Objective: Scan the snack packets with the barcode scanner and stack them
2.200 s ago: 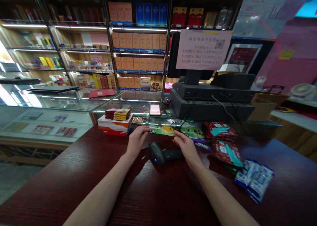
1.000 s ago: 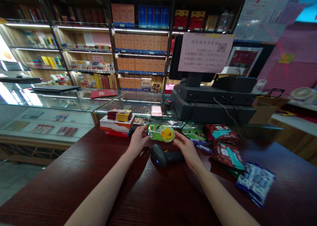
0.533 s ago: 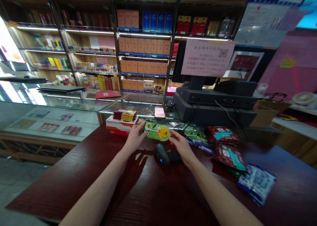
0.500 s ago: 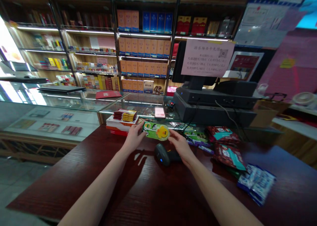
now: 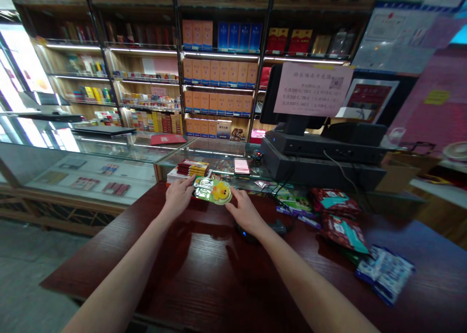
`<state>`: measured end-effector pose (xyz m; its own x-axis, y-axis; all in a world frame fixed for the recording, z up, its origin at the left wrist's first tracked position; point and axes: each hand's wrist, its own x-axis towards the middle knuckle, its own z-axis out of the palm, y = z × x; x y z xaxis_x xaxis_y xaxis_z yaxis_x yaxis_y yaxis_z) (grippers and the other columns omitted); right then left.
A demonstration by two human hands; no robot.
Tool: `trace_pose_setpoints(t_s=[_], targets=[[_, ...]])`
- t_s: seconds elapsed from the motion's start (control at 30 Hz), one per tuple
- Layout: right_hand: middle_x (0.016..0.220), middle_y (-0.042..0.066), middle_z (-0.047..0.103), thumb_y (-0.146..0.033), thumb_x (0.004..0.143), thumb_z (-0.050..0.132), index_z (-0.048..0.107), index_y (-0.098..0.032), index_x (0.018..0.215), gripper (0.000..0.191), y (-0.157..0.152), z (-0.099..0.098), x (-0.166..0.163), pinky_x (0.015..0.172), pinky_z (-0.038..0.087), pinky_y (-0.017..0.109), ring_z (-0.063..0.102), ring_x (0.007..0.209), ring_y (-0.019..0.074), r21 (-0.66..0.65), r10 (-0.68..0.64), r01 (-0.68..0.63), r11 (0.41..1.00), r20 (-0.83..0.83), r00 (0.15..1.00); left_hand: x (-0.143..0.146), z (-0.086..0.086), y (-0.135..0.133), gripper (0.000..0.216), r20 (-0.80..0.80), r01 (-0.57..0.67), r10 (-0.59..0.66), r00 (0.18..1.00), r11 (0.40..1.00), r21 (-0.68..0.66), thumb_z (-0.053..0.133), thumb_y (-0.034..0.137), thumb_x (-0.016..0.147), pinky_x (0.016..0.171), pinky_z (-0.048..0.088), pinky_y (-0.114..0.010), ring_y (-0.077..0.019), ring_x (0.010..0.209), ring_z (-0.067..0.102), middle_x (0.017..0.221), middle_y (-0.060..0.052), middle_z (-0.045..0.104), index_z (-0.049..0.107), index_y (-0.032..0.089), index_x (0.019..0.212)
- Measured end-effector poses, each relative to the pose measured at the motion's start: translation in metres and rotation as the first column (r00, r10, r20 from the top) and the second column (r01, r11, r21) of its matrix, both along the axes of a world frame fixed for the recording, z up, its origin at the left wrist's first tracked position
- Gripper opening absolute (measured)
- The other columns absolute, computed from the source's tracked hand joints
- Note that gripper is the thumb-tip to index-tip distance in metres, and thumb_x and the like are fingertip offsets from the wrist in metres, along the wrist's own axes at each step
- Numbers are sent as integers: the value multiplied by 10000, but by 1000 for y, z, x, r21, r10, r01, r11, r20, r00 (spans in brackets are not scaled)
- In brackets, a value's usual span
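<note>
Both my hands hold a green blister pack with a yellow duck just above the dark wooden counter. My left hand pinches its left end and my right hand pinches its right end. A black barcode scanner lies on the counter, mostly hidden under my right hand and wrist. A stack of red and white boxes sits just behind my left hand.
Red snack bags, green packs and blue-white packets lie on the counter's right part. A black till with a monitor and pink notice stands behind. Glass display cases and stocked shelves fill the left and back.
The duck pack was turned face up, then carried left with both hands, from over the scanner toward the stack of boxes. The view has drifted left and up.
</note>
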<state>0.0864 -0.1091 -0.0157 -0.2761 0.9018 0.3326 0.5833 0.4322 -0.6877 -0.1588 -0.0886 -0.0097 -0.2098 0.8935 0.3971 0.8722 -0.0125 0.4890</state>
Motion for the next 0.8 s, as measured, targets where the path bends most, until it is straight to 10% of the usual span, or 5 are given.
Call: trace_pose_setpoints(t_s=[0.8], targets=[[1247, 144, 571, -215, 862, 519, 517, -234, 1418, 557, -6, -38, -106, 981, 409, 416, 522, 1205, 301, -159, 45, -10, 987, 219, 975, -84, -33, -25, 504, -197, -245, 200, 960, 939, -240, 378, 341, 927, 1032, 406, -488, -326, 1184, 594, 1268, -133, 648, 588, 316, 1384]])
